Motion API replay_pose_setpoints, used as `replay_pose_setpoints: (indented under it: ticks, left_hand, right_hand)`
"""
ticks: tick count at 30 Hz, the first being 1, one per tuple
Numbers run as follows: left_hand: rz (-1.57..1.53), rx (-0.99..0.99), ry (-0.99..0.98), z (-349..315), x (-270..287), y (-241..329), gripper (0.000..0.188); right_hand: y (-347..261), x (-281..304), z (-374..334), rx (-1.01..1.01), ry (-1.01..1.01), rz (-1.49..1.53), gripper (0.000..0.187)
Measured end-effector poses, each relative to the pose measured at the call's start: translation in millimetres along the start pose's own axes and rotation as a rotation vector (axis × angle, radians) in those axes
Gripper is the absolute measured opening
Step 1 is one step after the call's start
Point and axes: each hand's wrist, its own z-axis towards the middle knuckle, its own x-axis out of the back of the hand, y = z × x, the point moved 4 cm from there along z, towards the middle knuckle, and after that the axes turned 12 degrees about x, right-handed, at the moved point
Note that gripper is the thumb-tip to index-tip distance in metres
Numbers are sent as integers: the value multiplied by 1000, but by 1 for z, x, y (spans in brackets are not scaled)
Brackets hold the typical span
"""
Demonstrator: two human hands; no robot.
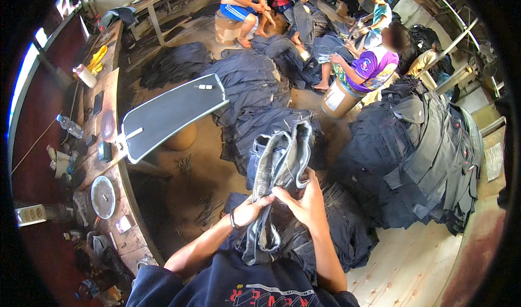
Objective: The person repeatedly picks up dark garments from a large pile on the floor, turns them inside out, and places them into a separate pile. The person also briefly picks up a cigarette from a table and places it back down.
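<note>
My left hand (251, 211), with a dark band at the wrist, grips the lower left side of a gathered pair of dark denim jeans (274, 163). From the other side my right hand (305, 203) holds the same jeans, its thumb close to the left hand's fingertips. The jeans stand up in front of my chest in loose folds, showing a paler grey inner side and light edges at the top. One rolled end hangs below my left hand. Behind and under them lies more dark denim (347, 236), partly hidden by my right arm.
A dark board with a pale rim (173, 114) juts from the wooden workbench (116, 74) at left. On the bench are a phone (98, 102), a plastic bottle (70, 127) and a round dish (103, 197). Denim heaps (418, 149) stand right; several people sit beyond.
</note>
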Motion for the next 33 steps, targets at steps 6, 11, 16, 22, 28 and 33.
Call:
replay_pose_setpoints:
  ticks: [6, 11, 16, 22, 28, 33]
  left_hand:
    - [-140, 34, 104, -24, 27, 0, 49]
    - [-237, -20, 179, -41, 50, -2, 51]
    - [-253, -84, 193, -55, 69, -4, 50]
    - [-150, -108, 235, -65, 77, 3, 47]
    - [-97, -138, 207, -74, 79, 9, 41]
    - [-133, -96, 227, -77, 88, 7, 39]
  right_hand:
    - [29, -13, 3, -282, -90, 390, 27]
    - [38, -22, 15, -255, -64, 424, 19]
    - [28, -40, 16, -285, -27, 464, 18]
    - [12, -55, 10, -581, -90, 666, 29]
    - [-13, -79, 10, -501, -75, 549, 30]
    - [-24, -94, -2, -358, -117, 384, 21]
